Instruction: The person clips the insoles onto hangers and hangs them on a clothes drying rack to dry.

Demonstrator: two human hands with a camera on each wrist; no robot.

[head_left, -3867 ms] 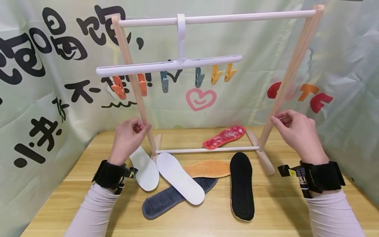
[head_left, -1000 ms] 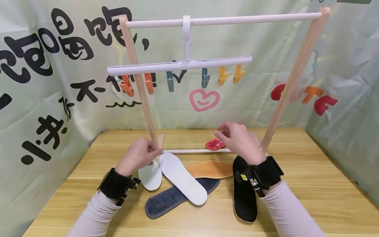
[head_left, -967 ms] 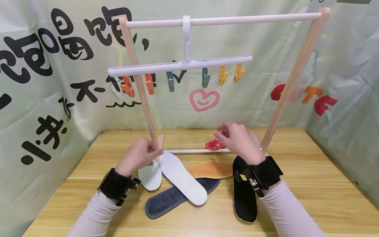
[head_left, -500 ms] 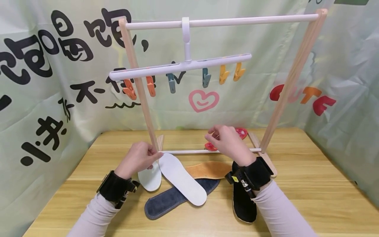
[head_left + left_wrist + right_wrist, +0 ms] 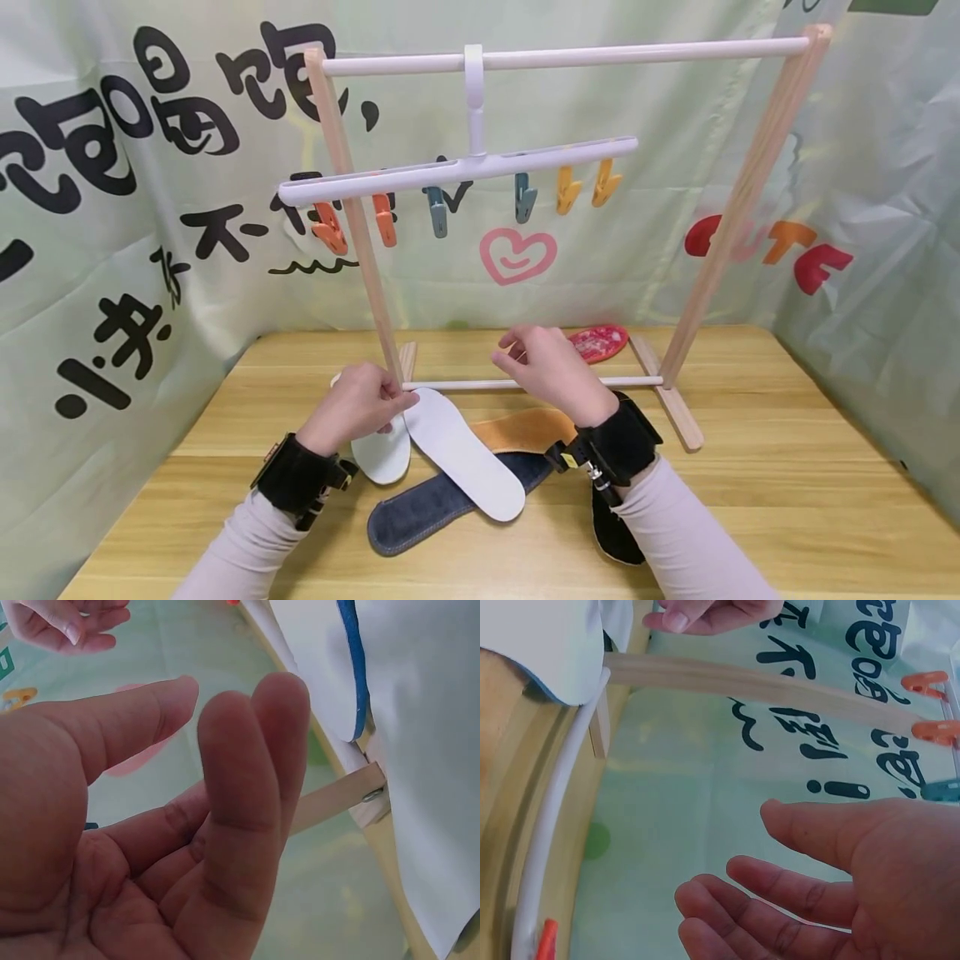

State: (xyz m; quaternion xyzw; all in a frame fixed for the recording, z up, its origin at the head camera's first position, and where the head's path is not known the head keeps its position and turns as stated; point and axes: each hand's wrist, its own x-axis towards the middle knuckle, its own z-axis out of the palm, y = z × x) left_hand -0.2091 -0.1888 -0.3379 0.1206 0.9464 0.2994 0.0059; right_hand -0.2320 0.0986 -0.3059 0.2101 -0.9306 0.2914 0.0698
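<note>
My left hand [image 5: 358, 408] hovers over the upper ends of two white insoles, near the foot of the rack's left post. In the left wrist view its thumb and fingers stand apart with nothing between them. My right hand [image 5: 545, 367], fingers loosely bent and empty, is above the rack's lower bar [image 5: 461, 385]. Beneath my left hand lies one white insole [image 5: 381, 457]; the other white insole [image 5: 465, 458] crosses a dark grey insole [image 5: 412, 512] and an orange insole [image 5: 521, 429]. A red insole [image 5: 600, 342] is behind the bar, partly hidden by my right hand.
A white hanger [image 5: 457, 171] with orange, blue and yellow clips hangs from the wooden rack's top bar [image 5: 637, 55]. My right forearm covers most of a black insole [image 5: 617, 529]. A printed cloth [image 5: 600, 275] stands behind the wooden table [image 5: 787, 500].
Both hands have left the rack's posts. My right hand came inward past the red insole and keeps drifting left; my left hand lowered toward the white insoles. The hanger turned slightly.
</note>
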